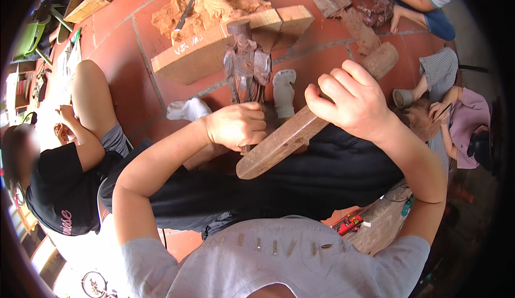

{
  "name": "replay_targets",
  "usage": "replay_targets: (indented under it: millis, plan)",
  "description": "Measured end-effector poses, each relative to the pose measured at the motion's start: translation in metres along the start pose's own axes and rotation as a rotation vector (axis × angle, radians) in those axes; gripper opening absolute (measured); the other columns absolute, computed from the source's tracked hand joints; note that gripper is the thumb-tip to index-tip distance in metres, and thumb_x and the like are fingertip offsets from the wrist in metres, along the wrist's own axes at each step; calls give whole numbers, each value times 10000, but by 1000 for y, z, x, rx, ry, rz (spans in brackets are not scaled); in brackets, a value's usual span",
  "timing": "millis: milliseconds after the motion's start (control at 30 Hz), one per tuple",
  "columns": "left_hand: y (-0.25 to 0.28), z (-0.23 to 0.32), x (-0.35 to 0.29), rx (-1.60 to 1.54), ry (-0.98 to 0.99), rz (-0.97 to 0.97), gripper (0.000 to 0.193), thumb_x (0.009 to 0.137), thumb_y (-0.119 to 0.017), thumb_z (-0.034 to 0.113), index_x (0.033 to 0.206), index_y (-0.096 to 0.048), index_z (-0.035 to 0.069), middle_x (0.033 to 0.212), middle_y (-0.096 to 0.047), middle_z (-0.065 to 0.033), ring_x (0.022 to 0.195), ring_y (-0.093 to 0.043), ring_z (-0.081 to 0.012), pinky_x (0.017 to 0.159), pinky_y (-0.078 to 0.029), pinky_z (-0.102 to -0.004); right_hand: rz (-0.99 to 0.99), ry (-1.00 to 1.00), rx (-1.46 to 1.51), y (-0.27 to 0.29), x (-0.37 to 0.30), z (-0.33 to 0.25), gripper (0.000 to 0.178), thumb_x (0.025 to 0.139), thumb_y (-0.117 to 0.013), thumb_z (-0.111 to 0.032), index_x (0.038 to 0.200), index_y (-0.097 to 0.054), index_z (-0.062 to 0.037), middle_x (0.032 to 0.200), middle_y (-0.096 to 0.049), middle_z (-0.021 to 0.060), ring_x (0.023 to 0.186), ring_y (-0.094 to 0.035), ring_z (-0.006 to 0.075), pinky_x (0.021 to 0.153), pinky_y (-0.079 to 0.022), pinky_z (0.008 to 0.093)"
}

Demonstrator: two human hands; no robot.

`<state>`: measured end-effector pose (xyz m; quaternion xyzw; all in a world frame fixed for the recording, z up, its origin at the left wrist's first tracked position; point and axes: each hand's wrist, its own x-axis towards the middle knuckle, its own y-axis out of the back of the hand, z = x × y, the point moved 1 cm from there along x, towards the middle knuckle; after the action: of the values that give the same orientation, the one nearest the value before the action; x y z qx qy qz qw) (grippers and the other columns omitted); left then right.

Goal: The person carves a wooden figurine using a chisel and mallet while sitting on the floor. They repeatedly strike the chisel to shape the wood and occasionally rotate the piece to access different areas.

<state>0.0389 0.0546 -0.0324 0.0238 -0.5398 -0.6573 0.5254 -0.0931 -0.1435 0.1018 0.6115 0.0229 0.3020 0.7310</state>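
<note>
My right hand [351, 102] is wrapped round a long squared wooden mallet [289, 142], which slants across in front of me, its thick end low beside my left fist. My left hand [238, 126] is closed round a chisel; only the brown end of its handle [246, 150] shows under the fist, and its blade is hidden. Just beyond that fist a dark carved wooden statuette [245, 64] of a robed figure stands upright against a thick wooden block [188, 56]. The statuette's lower part is partly hidden by my left hand.
A larger pale wood carving [212, 8] with a dark-handled tool lying on it sits behind the block, on red floor tiles [115, 45]. A person in black [64, 185] sits at my left. Other people work at right, near a carved wood piece [365, 32].
</note>
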Motion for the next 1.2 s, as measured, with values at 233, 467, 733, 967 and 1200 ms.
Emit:
replay_targets:
  millis: [233, 467, 733, 967, 1200]
  plan:
    - [17, 26, -10, 168, 392, 29, 127, 762, -609, 221, 750, -513, 139, 629, -518, -37, 629, -575, -207, 650, -451, -351, 23, -48, 71, 11, 4, 18, 126, 702, -628, -120, 827, -619, -112, 729, -467, 5, 688, -521, 165, 708, -447, 293]
    - [19, 13, -34, 338, 1031, -550, 884, 816, -611, 203, 1557, -130, 171, 624, -619, -92, 551, -630, -287, 520, -500, -417, -18, -170, -14, 37, 5, 40, 262, 626, -676, -74, 883, -637, -107, 788, -504, 35, 760, -565, 219, 779, -460, 364]
    - [33, 7, -73, 175, 1207, -476, 655, 816, -642, 243, 1425, -410, 180, 830, -700, -178, 740, -681, -362, 659, -539, -476, 202, -829, 39, 47, -88, 92, 396, 664, -778, -53, 1032, -631, -56, 936, -647, 97, 881, -638, 279, 785, -489, 360]
    - [37, 25, -115, 171, 1381, -602, 388, 771, -680, 253, 1131, -654, 110, 890, -716, -153, 864, -690, -349, 771, -545, -462, 138, -1604, 865, -55, -182, -20, 389, 887, -696, -167, 1187, -556, 37, 936, -619, 74, 826, -541, 131, 754, -473, 297]
    - [51, 39, -106, 179, 1471, -587, 388, 765, -693, 264, 1110, -683, 87, 940, -718, -152, 938, -683, -339, 834, -535, -450, 107, -2150, 1353, -121, -268, -187, 364, 894, -682, -155, 1181, -560, 32, 937, -621, 72, 825, -548, 130, 750, -477, 293]
